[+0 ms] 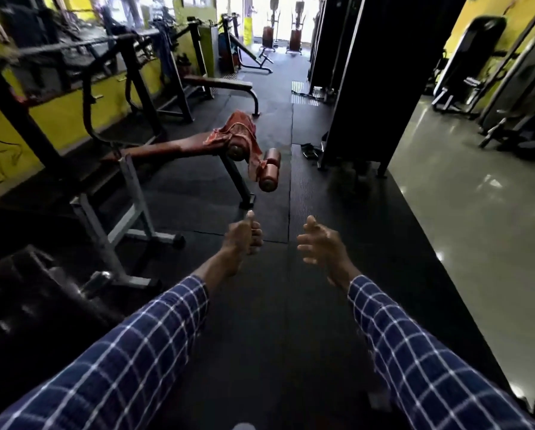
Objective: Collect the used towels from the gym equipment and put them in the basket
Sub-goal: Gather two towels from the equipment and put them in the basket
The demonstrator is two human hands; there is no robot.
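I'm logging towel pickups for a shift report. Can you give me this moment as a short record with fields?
place: gym aisle, black rubber floor
towel: reddish, draped over the end of the bench and its upper roller pad
bench: brown, slanted, left of the aisle
left hand: fingers curled, holds nothing
right hand: open, holds nothing
basket: not in view
progress: towel not yet picked up

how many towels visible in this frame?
1: a reddish towel draped over the roller pads at the near end of the brown bench. A blue hanging thing farther back is too blurred to tell; others may be hidden.
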